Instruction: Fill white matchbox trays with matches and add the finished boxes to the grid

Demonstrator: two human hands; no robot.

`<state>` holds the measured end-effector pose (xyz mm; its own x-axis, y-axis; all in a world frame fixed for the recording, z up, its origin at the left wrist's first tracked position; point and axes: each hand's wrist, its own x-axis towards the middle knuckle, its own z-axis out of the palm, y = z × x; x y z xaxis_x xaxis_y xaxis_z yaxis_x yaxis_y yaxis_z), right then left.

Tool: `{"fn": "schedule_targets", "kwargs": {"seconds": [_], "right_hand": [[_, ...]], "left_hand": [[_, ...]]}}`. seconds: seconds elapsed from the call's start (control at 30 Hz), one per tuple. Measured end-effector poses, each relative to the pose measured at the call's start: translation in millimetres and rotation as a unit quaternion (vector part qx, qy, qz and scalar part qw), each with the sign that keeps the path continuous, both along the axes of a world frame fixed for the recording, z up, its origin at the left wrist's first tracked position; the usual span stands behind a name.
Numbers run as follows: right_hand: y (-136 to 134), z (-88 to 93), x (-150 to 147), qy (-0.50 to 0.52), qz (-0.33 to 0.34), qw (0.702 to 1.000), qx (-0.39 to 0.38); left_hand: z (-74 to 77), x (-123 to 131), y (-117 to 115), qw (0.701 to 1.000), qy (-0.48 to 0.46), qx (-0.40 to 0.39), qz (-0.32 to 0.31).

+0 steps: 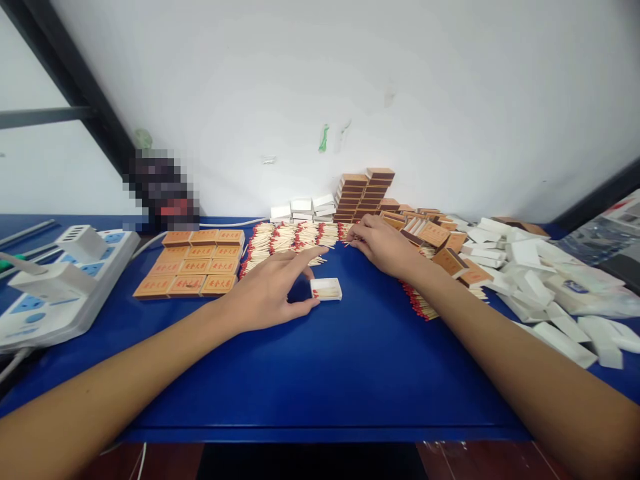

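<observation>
Matchbox tray and hands on a blue tabletop (345, 387): the small white matchbox tray (331, 284), with matches along its near side, lies between the two hands, just beside the left and nearer the viewer than the right. The left hand (267, 288) curves around the tray's left end, thumb at the near corner — whether it grips cannot be told — while the right hand (381, 243) bends its fingers at the loose match pile (273, 239), any hold there being unclear.

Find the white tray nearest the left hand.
The lone tray at the left hand, holding matches; other trays sit stacked near the wall or heaped right.
</observation>
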<state>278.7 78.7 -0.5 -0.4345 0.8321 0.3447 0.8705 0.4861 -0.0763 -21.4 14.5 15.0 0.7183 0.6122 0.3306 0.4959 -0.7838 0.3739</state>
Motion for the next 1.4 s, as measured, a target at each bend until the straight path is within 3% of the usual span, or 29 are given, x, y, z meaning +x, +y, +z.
{"fn": "schedule_targets", "kwargs": {"seconds": [0.37, 0.5, 1.27, 1.4], "right_hand": [[-1, 0.4, -2, 0.012, 0.035, 0.999, -0.011], [-3, 3.3, 2, 0.027, 0.062, 0.996, -0.052], [-5, 2.8, 1, 0.05, 0.08, 0.993, -0.065], [-7, 10.1, 8, 0.044, 0.047, 0.995, -0.07]], "left_hand": [[-0.1, 0, 0, 1.0, -0.003, 0.01, -0.001], [0.6, 0, 0, 1.0, 0.002, 0.004, 0.003], [0.4, -1, 0, 1.0, 0.011, -0.002, 0.003], [-0.2, -1, -1, 1.0, 0.012, 0.003, 0.008]]}}
